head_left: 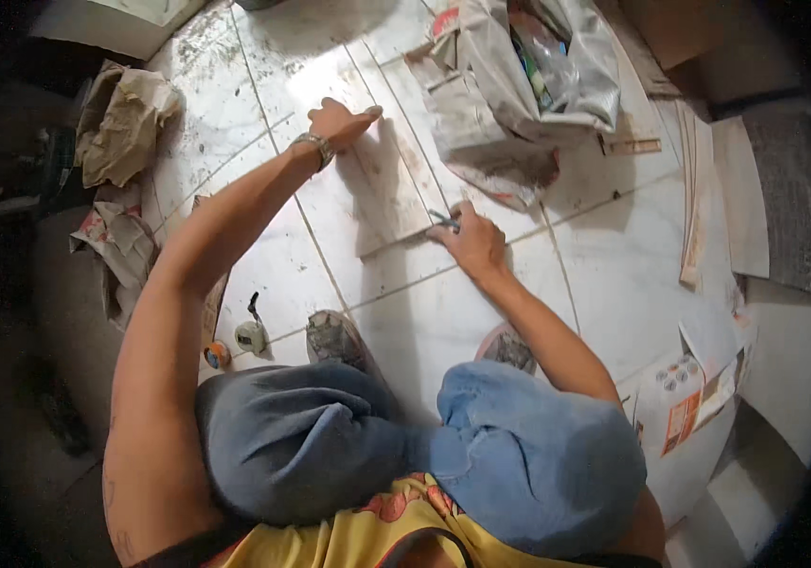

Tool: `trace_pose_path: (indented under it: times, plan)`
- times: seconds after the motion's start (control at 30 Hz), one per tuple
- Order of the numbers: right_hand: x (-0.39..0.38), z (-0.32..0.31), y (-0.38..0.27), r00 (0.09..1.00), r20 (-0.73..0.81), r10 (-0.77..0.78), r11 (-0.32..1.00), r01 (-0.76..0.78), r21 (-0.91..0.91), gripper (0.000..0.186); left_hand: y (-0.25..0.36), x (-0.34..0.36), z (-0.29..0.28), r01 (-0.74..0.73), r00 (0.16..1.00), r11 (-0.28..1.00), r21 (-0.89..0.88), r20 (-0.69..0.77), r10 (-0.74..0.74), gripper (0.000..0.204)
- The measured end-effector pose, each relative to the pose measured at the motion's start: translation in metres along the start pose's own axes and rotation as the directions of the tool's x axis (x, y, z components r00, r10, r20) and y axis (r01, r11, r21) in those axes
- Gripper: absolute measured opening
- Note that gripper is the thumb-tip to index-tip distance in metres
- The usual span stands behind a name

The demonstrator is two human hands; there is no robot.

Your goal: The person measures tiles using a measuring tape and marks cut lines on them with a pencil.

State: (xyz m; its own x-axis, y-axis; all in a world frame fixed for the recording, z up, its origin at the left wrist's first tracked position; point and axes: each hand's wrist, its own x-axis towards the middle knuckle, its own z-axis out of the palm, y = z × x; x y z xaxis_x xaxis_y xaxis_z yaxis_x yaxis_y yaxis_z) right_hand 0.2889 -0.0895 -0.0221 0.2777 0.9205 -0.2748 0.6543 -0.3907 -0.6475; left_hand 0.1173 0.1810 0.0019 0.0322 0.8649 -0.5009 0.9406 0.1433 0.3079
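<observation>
My left hand is on the far part of a long pale tile strip, fingers apart and reaching across to its long edge. At the strip's near right corner, my right hand grips a small dark tool; its exact kind is unclear. The strip lies on the white tiled floor between my hands, partly in shadow.
A dusty open sack stands at upper right. Crumpled paper bags lie left. A tape measure and small orange round item sit beside my left foot. Boards and cardboard line the right side.
</observation>
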Motion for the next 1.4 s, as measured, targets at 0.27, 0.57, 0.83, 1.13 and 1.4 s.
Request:
trace_pose_path:
  times: [0.27, 0.57, 0.83, 1.13, 1.4]
  plan:
    - [0.001, 0.005, 0.001, 0.999, -0.014, -0.048, 0.997, 0.047, -0.055, 0.049, -0.037, 0.112, -0.033, -0.365, 0.804, 0.93, 0.032, -0.492, 0.332, 0.057]
    - [0.001, 0.006, -0.002, 1.0, -0.023, -0.011, 0.996, 0.009, -0.089, 0.046, -0.044, 0.145, -0.026, -0.47, 0.76, 0.883, -0.027, -0.522, 0.388, 0.032]
    - [0.004, 0.006, -0.004, 1.0, -0.015, 0.024, 0.994, -0.026, -0.106, 0.043, -0.041, 0.129, -0.02, -0.531, 0.686, 0.838, -0.128, -0.645, 0.336, 0.029]
    - [0.004, 0.01, -0.003, 0.998, -0.055, 0.022, 0.995, -0.027, -0.092, 0.04, -0.036, 0.123, -0.024, -0.51, 0.713, 0.844, -0.168, -0.632, 0.305, 0.029]
    - [0.004, 0.004, -0.006, 1.0, -0.013, 0.029, 0.998, -0.03, -0.057, 0.045, -0.037, 0.123, -0.022, -0.516, 0.709, 0.846, -0.133, -0.621, 0.335, 0.029]
